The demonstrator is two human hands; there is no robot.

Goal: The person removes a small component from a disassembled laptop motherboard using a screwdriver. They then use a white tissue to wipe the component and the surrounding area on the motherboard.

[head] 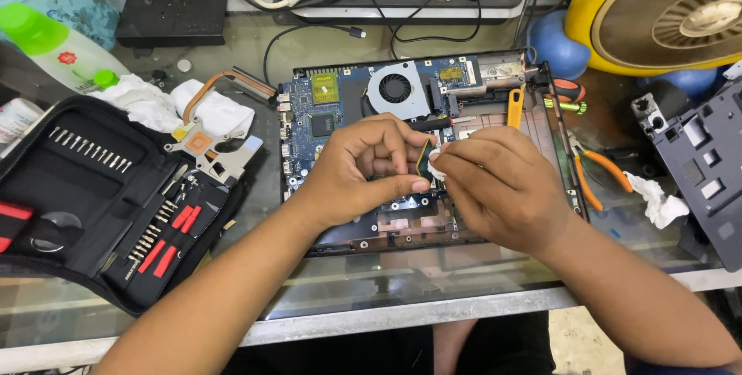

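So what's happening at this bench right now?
A person holds a small square chip on edge in the left hand, while the right hand presses a bit of white tissue against it. Both hands hover over an opened laptop with its board and fan exposed. A screwdriver bit kit lies open to the left, orange-handled pliers to the right.

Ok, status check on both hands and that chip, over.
Left hand pinching small square dark chip by its edges. Right hand pressing white tissue wad against it. Both above opened laptop's blue motherboard. Nothing in the way.
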